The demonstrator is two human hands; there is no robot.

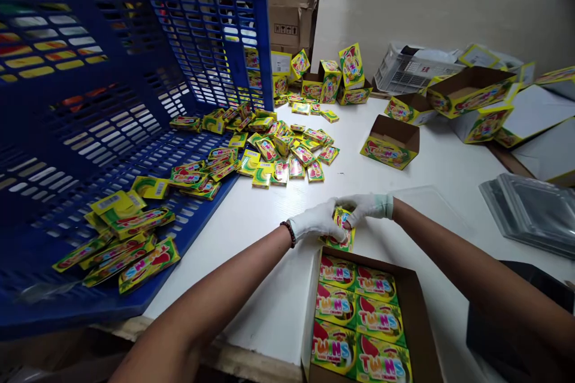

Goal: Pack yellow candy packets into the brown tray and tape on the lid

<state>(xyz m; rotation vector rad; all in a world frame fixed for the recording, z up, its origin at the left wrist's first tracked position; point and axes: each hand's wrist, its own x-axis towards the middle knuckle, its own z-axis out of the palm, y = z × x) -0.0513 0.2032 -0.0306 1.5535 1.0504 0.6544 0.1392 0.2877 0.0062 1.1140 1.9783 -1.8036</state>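
White gloves cover both hands, which meet over the white table just beyond an open carton. My left hand (pixel 317 221), with a beaded bracelet at the wrist, grips a yellow-green candy box (pixel 344 240) printed with fruit. From the other side my right hand (pixel 363 208) closes around the same box; my fingers hide part of it. Nearer to me, the brown-walled carton (pixel 417 311) holds several TWINS boxes (pixel 380 318) lying in two columns. Loose small candy packs (pixel 281 172) are heaped on the table beyond my left hand.
At left a blue plastic crate (pixel 197 245) lies tipped on its side, packs spilling from it. An open display box (pixel 389 152) stands beyond my right hand. Clear plastic trays (pixel 532 212) are stacked at right. A white basket (pixel 415 71) and more cartons (pixel 471 92) line the wall.
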